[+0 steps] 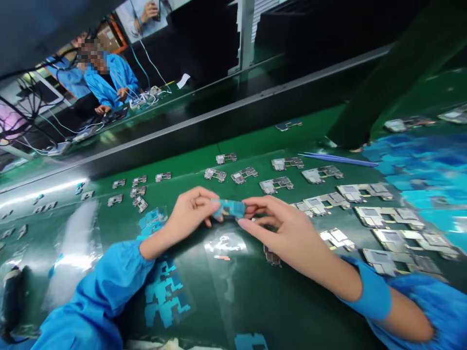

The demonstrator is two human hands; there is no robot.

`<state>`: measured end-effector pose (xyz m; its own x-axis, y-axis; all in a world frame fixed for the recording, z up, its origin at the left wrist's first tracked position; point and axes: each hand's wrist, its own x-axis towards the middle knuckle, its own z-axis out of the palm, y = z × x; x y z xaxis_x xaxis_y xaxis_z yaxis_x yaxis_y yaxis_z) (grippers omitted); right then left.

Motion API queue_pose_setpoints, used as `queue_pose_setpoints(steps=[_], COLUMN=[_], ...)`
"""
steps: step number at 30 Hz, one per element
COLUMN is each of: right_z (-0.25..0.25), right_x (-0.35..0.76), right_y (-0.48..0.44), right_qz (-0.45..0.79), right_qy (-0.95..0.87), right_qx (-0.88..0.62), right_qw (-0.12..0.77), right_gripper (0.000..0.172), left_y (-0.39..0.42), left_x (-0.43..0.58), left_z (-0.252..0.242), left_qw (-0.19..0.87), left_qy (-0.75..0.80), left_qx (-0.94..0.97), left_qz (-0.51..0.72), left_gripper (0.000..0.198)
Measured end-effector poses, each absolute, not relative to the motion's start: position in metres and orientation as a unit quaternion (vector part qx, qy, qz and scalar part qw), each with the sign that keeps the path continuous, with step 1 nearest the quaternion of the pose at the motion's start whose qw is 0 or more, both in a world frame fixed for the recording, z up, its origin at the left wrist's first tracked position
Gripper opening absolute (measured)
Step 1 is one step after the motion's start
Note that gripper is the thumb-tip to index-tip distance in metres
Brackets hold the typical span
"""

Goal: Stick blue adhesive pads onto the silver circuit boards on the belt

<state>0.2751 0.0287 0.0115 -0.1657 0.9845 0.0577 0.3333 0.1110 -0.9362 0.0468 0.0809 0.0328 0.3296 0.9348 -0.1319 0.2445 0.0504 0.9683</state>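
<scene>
The person's left hand (pixel 193 209) and right hand (pixel 280 223) are bare, and the left arm is clothed down to the wrist in a bright blue sleeve (pixel 105 287), loose and full, its thin-looking cloth creased into many soft folds that fall into darker blue shadow. A wide, smooth blue band (pixel 375 294) circles the right forearm, with a bare stretch showing between it and the rumpled right sleeve (pixel 445 306) of similar blue; whether band and sleeve are one garment is hard to tell.
</scene>
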Motion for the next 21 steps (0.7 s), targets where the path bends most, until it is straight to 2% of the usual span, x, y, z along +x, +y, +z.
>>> queue_pose_setpoints(steps=[2,4,7,9,11,13,15,17,18,20,21], right_z=[0.014,0.018,0.022,0.019,0.01,0.0,-0.007,-0.01,-0.009,-0.007,-0.005], right_x=[0.278,0.282,0.283,0.279,0.272,0.264,0.258,0.255,0.254,0.256,0.257], right_y=[0.024,0.017,0.002,-0.011,-0.022,-0.028,-0.028,-0.026,-0.024,-0.022,-0.022], right_qz=[0.358,0.356,0.36,0.307,0.255,0.228,0.215,0.21,0.21,0.215,0.224], right_qy=[-0.688,-0.76,-0.868,-0.916,-0.939,-0.945,-0.947,-0.949,-0.95,-0.945,-0.938], right_qx=[-0.509,-0.449,-0.294,-0.225,-0.202,-0.208,-0.212,-0.195,-0.187,-0.188,-0.204], right_qw=[0.372,0.306,0.174,0.129,0.114,0.108,0.113,0.131,0.139,0.159,0.17], right_gripper=[0.04,0.055,0.098,0.12,0.119,0.112,0.11,0.11,0.107,0.09,0.077], left_y=[0.126,0.175,0.229,0.244,0.246,0.238,0.22,0.188,0.166,0.114,0.085], left_x=[0.039,0.03,0.017,0.012,0.009,0.008,0.008,0.009,0.01,0.012,0.013], left_z=[0.042,0.045,0.04,0.034,0.032,0.036,0.043,0.051,0.053,0.051,0.048], left_qw=[0.361,0.195,0.153,0.143,0.125,0.107,0.101,0.11,0.129,0.208,0.319], left_qy=[0.539,0.623,0.672,0.685,0.689,0.686,0.671,0.648,0.626,0.559,0.478], left_qx=[0.675,0.694,0.673,0.669,0.674,0.681,0.693,0.711,0.725,0.755,0.763], left_qz=[0.351,0.304,0.267,0.25,0.235,0.234,0.242,0.251,0.256,0.272,0.297], left_gripper=[0.026,0.022,0.014,0.01,0.009,0.016,0.023,0.021,0.019,0.021,0.026])
